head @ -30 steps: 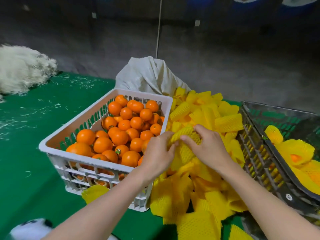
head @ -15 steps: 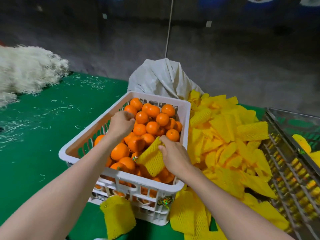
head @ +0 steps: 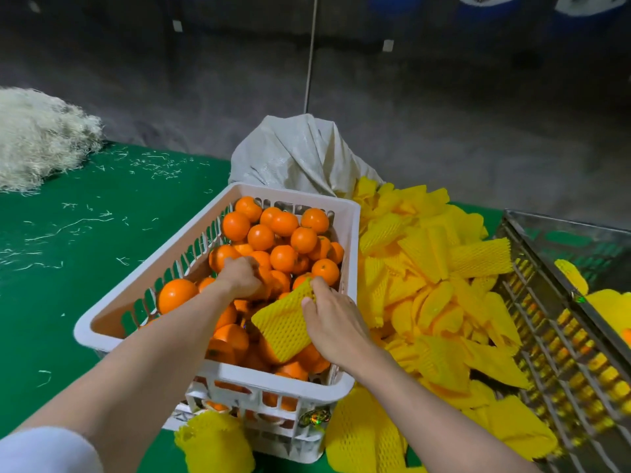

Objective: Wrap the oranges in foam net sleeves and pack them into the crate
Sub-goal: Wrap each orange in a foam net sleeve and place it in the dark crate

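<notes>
Smooth plastic basket (head: 293, 196); matt foam-net sleeves (head: 423, 254); woven sack (head: 300, 155); glossy oranges (head: 283, 257)

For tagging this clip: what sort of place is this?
Probably a fruit packing shed or warehouse: a white crate heaped with oranges, a loose pile of yellow foam net sleeves beside it, on a green mat, bare concrete floor beyond.

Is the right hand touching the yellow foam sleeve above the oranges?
Touching: the head view shows the right hand pinching the edge of the foam sleeve.
</notes>
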The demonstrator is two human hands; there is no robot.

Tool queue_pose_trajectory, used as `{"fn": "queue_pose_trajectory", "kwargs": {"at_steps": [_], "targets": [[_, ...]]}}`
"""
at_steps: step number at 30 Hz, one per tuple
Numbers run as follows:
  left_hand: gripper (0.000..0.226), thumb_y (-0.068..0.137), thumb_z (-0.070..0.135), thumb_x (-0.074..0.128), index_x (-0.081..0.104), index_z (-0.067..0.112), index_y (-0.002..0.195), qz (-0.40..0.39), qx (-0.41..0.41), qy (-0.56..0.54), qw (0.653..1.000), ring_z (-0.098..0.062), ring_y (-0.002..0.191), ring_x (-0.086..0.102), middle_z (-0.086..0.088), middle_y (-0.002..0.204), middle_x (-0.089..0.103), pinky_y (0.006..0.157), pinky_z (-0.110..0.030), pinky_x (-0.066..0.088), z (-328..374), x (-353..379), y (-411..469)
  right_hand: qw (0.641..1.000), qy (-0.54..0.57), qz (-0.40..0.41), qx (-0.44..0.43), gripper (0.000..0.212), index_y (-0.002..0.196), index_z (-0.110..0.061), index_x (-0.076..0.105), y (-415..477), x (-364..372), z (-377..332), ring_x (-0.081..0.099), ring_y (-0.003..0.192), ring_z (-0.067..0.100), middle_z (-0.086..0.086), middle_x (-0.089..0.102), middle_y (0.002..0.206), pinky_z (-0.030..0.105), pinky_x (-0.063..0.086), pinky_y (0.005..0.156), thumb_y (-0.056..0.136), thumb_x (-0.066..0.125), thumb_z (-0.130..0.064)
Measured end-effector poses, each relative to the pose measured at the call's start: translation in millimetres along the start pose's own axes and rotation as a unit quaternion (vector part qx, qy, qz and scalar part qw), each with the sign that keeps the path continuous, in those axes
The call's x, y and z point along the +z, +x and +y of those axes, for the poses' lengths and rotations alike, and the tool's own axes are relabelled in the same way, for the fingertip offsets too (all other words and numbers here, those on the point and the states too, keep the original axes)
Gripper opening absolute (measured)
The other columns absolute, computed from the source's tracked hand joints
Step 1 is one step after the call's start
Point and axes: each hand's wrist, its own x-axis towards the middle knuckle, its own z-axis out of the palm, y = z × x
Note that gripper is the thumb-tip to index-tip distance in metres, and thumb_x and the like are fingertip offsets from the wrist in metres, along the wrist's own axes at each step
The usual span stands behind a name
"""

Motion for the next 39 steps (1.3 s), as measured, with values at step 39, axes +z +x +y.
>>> {"fn": "queue_pose_trajectory", "kwargs": {"at_steps": [39], "targets": [[0.067,0.062,0.001,0.074,0.055,0.021,0.123,-0.177,0.177,-0.635,0.731,-0.019,0.079,0.068,-0.009,0.108,0.063,0.053,-0.026,0.053,198.7,77.0,-192.1,0.891,0.386,0.212,0.11,0.022,0.08,-0.013,0.05,-99.2,-139.9,82.7,0.051,0.067,0.02,0.011,0.055,0.074,0.033,0.045,0.061,0.095,0.043,0.001]]}}
